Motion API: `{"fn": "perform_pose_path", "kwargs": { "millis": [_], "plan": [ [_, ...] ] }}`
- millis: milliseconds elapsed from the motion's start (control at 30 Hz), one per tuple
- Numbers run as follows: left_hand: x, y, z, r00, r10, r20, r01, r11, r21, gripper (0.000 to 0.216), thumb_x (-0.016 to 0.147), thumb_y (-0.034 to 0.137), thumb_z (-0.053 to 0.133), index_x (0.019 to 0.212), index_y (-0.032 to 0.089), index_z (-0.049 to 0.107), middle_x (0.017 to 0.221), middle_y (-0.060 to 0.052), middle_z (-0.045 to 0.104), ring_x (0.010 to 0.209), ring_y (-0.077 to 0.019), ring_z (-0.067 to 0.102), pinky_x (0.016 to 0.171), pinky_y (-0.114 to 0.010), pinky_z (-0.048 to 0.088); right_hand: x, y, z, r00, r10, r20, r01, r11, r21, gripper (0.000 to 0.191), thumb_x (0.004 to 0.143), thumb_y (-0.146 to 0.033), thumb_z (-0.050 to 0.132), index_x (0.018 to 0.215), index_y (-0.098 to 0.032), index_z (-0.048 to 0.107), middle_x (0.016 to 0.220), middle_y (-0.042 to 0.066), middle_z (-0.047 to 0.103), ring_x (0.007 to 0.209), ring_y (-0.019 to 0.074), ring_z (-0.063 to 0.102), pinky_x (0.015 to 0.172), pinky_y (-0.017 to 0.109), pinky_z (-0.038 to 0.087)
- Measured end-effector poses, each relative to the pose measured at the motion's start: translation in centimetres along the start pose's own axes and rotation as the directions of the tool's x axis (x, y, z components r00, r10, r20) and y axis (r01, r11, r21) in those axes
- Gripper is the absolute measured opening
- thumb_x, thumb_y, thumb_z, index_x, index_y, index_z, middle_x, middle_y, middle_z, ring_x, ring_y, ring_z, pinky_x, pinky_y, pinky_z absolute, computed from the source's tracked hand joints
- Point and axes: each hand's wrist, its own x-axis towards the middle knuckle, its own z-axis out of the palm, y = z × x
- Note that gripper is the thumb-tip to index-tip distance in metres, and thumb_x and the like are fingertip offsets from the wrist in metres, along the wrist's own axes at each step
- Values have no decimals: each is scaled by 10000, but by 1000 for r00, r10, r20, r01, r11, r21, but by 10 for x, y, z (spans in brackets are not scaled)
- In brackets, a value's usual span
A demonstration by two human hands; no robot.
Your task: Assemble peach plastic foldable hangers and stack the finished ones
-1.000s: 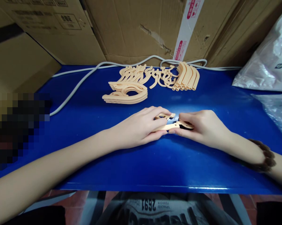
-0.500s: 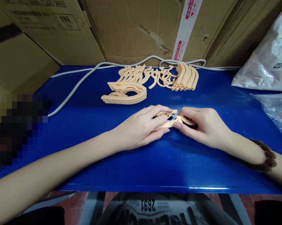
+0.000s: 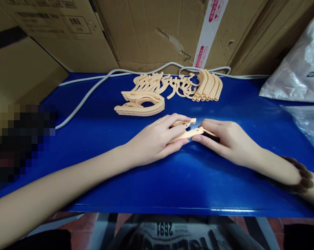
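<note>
My left hand (image 3: 160, 137) is closed around a beige plastic hanger body (image 3: 191, 133), low over the blue table. Its two ends stick out to the right past my fingers, and the rest is covered by the hand. Between thumb and fingers, my right hand (image 3: 228, 140) grips a slim beige hanger part (image 3: 208, 131) whose tip meets the lower end of the body. Most of this part is hidden by my fingers, so I cannot tell its full shape.
Behind my hands lie stacked hanger bodies (image 3: 141, 110), several loose hooks (image 3: 149, 82) and a bundle of curved hanger arms (image 3: 209, 86). A white cable (image 3: 87, 93) runs along the back. Cardboard boxes (image 3: 146, 34) wall the rear; plastic bags (image 3: 289, 74) sit at right.
The end of the slim part in my right hand has shifted slightly up at the hanger body. The body has tilted a little, and its upper end has risen. Both hands keep their grip.
</note>
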Motion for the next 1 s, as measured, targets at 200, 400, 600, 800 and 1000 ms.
{"fn": "perform_pose_path", "kwargs": {
  "millis": [200, 400, 600, 800, 1000],
  "plan": [
    [0, -1, 0, 1000, 19, 18, -19, 1000, 15, 190, 1012, 248, 455, 1074, 147, 603, 1413, -141, 486, 1269, -224, 499, 1081, -374, 424, 1, -3, -1, 1000, 24, 6, -24, 1000, 5, 387, 996, -488, 426, 751, -195, 486, 735, 21, 594, 606, 124, 511, 585, 248, 327],
    [0, -1, 1, 1000, 7, 20, -7, 1000, 27, 211, 1017, 271, 447, 1121, 170, 601, 1422, -129, 485, 1257, -231, 512, 1072, -398, 444, 2, -3, -2, 998, 34, 56, -34, 999, 9, 372, 1000, -472, 420, 780, -194, 531, 674, 11, 598, 554, 123, 506, 569, 242, 327],
    [0, -1, 1, 999, 26, 38, -28, 999, 43, 188, 1010, 251, 456, 1090, 168, 604, 1408, -132, 502, 1279, -239, 501, 1089, -408, 436, 2, -1, -2, 993, 32, 117, -33, 999, 11, 373, 1011, -474, 400, 802, -194, 533, 657, 3, 599, 544, 124, 528, 566, 242, 312],
    [-1, -2, 1, 998, 36, 53, -39, 998, 54, 204, 1015, 256, 449, 1106, 159, 603, 1397, -136, 508, 1269, -245, 506, 1083, -404, 432, 1, 0, -1, 988, 47, 147, -38, 997, -65, 428, 1018, -506, 338, 836, -186, 556, 641, 13, 600, 522, 130, 522, 546, 249, 288],
    [0, -3, 2, 995, 71, 74, -76, 995, 63, 195, 1015, 268, 447, 1057, 158, 602, 1377, -141, 529, 1233, -257, 527, 1039, -412, 455, -2, -2, 4, 989, -23, 148, 57, 973, -224, 466, 1032, -499, 269, 981, -160, 585, 720, 44, 660, 529, 140, 539, 517, 258, 261]
  ]
}}
